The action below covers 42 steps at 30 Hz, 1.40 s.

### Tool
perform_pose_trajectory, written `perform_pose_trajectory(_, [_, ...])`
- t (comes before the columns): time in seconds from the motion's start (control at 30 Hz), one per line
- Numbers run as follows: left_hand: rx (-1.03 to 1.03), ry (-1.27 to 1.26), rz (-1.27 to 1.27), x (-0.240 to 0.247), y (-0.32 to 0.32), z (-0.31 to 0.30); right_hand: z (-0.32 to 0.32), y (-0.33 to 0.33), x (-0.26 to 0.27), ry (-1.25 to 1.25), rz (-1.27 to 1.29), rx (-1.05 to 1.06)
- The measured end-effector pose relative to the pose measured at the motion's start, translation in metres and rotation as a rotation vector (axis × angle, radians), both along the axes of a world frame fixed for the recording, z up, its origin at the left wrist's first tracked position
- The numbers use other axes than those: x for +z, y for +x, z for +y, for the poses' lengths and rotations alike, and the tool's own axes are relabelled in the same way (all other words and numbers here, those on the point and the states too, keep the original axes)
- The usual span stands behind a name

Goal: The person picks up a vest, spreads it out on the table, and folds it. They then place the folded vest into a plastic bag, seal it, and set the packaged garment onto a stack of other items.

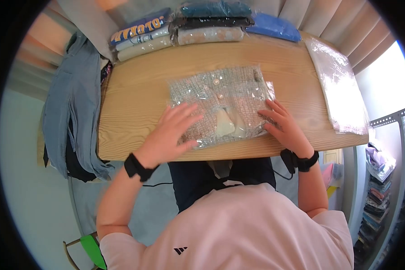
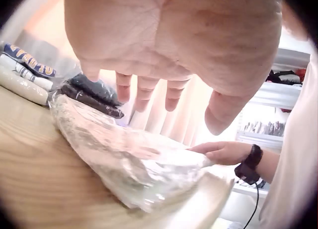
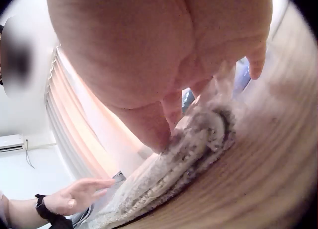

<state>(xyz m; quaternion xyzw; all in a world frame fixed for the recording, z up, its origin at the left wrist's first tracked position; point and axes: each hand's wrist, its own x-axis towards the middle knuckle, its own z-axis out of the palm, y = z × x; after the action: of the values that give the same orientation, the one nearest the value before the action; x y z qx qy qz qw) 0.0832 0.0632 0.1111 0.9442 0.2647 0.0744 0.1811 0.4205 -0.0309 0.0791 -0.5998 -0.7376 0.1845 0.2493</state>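
Note:
A folded grey-and-pink tweed-textured garment with pearly round buttons lies in a clear plastic bag at the middle of the table's near half. Its wrinkled plastic shines in the left wrist view, and the garment's folded edge shows in the right wrist view. My left hand, fingers spread and fairly straight, hovers over the bag's left side; the left wrist view shows the palm above the plastic with nothing held. At the bag's right edge my right hand rests with extended fingers, thumb touching the plastic.
Stacks of bagged folded clothes line the back of the wooden table, with a blue bagged piece beside them. Flat clear plastic bags lie at the right. Blue-grey garments hang over the left edge.

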Motion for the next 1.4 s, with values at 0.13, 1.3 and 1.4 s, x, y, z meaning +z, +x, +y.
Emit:
perform_pose_trajectory(0.13, [0.11, 0.001, 0.037, 0.005, -0.001, -0.037, -0.011, 0.001, -0.01, 0.02, 0.2, -0.057])
perform_pose_trajectory(1.3, [0.332, -0.577, -0.868, 0.042, -0.05, 0.026, 0.048, -0.019, 0.038, -0.088, 0.611, -0.063])
perform_pose_trajectory(1.4, [0.284, -0.748, -0.892, 0.004, -0.042, 0.024, 0.055, -0.02, 0.028, -0.074, 0.687, -0.088])
